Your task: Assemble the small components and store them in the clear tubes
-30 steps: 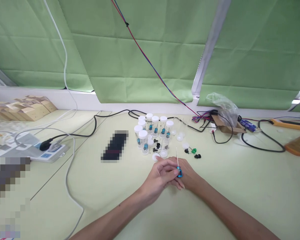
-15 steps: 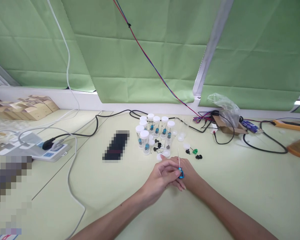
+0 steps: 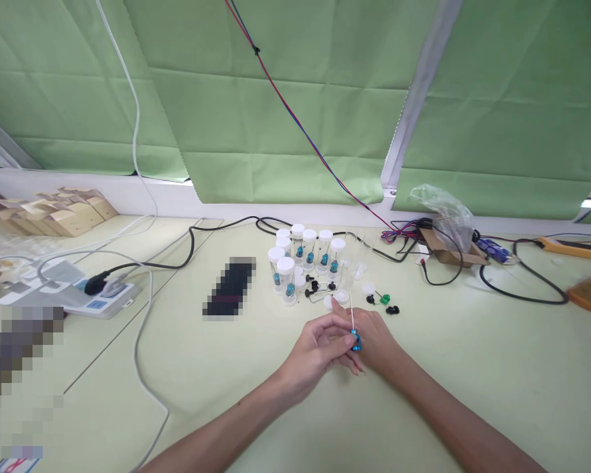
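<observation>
My left hand (image 3: 320, 345) is closed, with its thumb and fingers around a small blue clamp-like part (image 3: 356, 339). A thin metal rod (image 3: 352, 309) stands up from that part. Behind and to the right, my right hand (image 3: 372, 332) is partly covered by the left one. One of its fingertips rests at a round white cap (image 3: 331, 302), which it seems to grip; its other fingers are hidden. Another white cap (image 3: 342, 295) lies close by. Several clear tubes with white lids (image 3: 286, 266) stand just beyond, with blue parts inside.
Small black parts (image 3: 315, 286) lie among the tubes, and a green part (image 3: 385, 299) sits to the right. A dark, blurred rectangle (image 3: 229, 287) and a power strip (image 3: 106, 295) are on the left. At the back right is a cardboard box (image 3: 453, 253) with a plastic bag.
The fingertip of my right hand and the two white caps by it have moved slightly right and away from me. My left hand keeps hold of the blue part, nearly still.
</observation>
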A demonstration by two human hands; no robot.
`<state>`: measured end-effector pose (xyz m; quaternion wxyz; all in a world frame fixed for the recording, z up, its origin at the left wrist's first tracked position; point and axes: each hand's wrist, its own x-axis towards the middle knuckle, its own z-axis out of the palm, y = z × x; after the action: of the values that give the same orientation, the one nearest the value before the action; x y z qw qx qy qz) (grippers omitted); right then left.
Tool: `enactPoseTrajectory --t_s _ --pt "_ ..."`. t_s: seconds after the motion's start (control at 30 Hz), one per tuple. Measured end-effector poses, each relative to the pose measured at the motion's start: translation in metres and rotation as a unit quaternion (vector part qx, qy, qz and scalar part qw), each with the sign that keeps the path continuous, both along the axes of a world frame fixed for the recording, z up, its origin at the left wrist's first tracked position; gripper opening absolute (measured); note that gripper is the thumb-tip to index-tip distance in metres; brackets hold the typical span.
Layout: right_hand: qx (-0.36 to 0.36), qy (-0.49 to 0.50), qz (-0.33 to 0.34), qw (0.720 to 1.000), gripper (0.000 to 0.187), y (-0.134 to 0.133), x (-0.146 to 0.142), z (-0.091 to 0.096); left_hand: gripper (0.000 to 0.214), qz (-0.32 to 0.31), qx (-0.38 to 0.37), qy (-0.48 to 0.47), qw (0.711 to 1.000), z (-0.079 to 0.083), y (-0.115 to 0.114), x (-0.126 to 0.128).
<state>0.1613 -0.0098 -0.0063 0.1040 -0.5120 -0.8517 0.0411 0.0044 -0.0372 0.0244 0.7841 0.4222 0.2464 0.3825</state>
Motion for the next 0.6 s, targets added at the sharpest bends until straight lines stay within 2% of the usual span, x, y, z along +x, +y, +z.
enactPoseTrajectory --t_s 0.23,0.37,0.53,0.6 --pt "-0.021 -0.011 -0.063 0.998 0.063 0.001 -0.006 -0.004 0.021 0.024 -0.002 0.008 1.000 0.003 0.001 -0.001" --pt "-0.013 0.033 -0.051 0.998 0.063 0.000 -0.005 -0.007 0.020 0.042 -0.004 0.006 0.999 0.004 0.001 -0.001" --pt "-0.014 0.104 -0.002 0.994 0.022 -0.004 -0.011 -0.010 0.018 0.061 0.011 -0.011 0.998 0.004 0.002 -0.002" --pt "-0.021 0.136 0.015 0.990 0.017 -0.004 -0.016 -0.014 0.018 0.058 0.014 -0.012 0.998 0.004 0.002 -0.002"
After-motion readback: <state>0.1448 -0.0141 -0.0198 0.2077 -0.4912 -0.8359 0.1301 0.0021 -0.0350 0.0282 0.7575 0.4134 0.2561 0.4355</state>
